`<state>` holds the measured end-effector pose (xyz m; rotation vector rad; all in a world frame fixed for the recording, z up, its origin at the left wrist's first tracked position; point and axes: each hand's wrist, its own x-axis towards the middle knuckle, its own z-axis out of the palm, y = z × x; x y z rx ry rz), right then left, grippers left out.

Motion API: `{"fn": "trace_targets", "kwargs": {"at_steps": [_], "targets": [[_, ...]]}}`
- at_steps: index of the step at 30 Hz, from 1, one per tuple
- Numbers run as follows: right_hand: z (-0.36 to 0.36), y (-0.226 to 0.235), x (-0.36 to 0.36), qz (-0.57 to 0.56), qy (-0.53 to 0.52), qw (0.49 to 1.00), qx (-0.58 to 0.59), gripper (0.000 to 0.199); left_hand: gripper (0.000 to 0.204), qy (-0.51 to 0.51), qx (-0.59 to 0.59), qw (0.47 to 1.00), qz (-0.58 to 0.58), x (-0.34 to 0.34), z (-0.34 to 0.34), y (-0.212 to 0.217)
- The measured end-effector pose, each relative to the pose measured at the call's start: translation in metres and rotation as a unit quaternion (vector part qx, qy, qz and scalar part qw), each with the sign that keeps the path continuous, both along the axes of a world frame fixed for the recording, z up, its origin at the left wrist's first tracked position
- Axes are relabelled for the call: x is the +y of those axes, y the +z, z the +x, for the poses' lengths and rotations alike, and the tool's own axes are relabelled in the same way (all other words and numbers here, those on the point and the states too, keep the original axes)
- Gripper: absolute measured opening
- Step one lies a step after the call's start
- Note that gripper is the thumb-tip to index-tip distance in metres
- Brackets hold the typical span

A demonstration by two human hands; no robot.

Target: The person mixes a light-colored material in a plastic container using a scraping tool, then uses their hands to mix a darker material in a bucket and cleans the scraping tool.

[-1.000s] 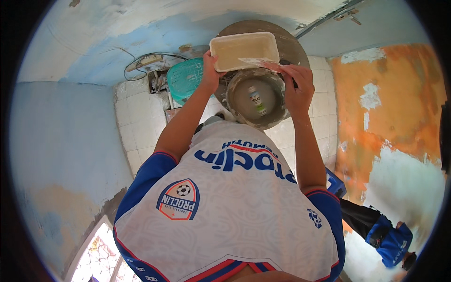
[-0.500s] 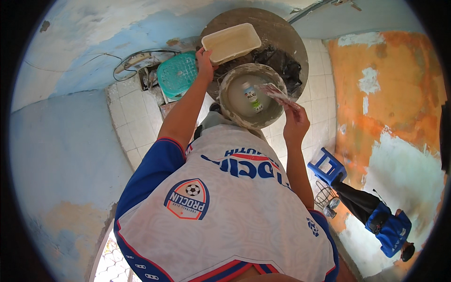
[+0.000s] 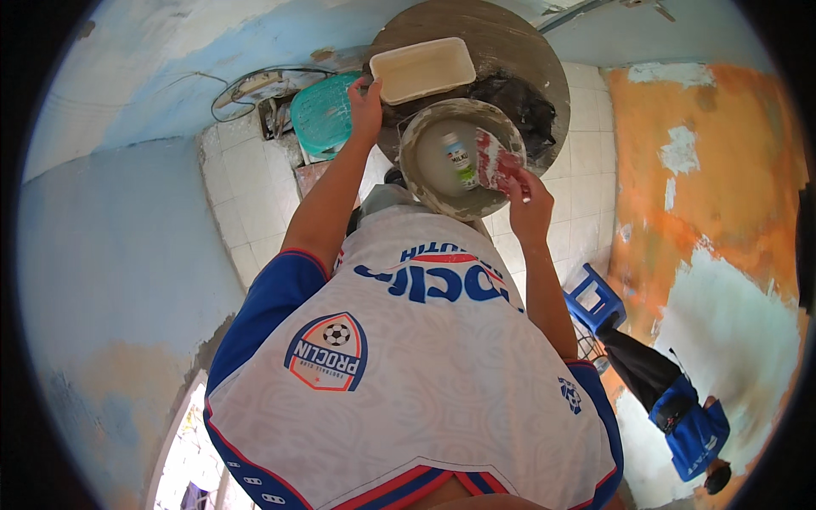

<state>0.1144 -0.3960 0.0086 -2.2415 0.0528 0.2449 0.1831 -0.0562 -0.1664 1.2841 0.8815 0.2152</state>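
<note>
My left hand [image 3: 365, 112] is at the left end of a cream rectangular tray [image 3: 459, 63], its fingers closed on the corner of the rim. My right hand [image 3: 531, 204] grips a flat red scraper [image 3: 489, 157] smeared with white paste, holding it over the right side of a round bucket [image 3: 414, 183]. Inside the bucket is greyish liquid, with a small white, blue and green bottle [image 3: 459, 161] lying in it. The bucket's rim is crusted with dried paste.
A round brown table [image 3: 416, 21] bears the tray and a crumpled black plastic bag [image 3: 514, 106]. Left of it are a teal plastic stool [image 3: 323, 115] and a cable [image 3: 223, 106]. At the right stand a blue stool [image 3: 595, 297] and a person in a blue top [image 3: 697, 433].
My right hand has turned the scraper so its broad red face shows, bringing it lower into the bucket's mouth. My left hand stays at the tray's corner. The whole view has shifted slightly.
</note>
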Motion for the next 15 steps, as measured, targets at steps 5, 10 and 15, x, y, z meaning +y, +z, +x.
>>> {"fn": "trace_targets", "kwargs": {"at_steps": [5,10,15], "targets": [[0.039,-0.037,0.024,-0.194,0.147,0.965,-0.092,0.019,0.077,0.039,-0.014,0.999,0.033,0.001,-0.042,0.022],[0.063,-0.089,0.031,-0.275,0.221,0.936,-0.016,0.021,0.075,0.08,0.008,0.995,0.059,-0.029,-0.114,0.041],[0.047,-0.098,0.031,-0.282,0.355,0.847,-0.277,0.035,0.067,0.085,0.052,0.994,0.048,-0.072,-0.17,0.049]]}}
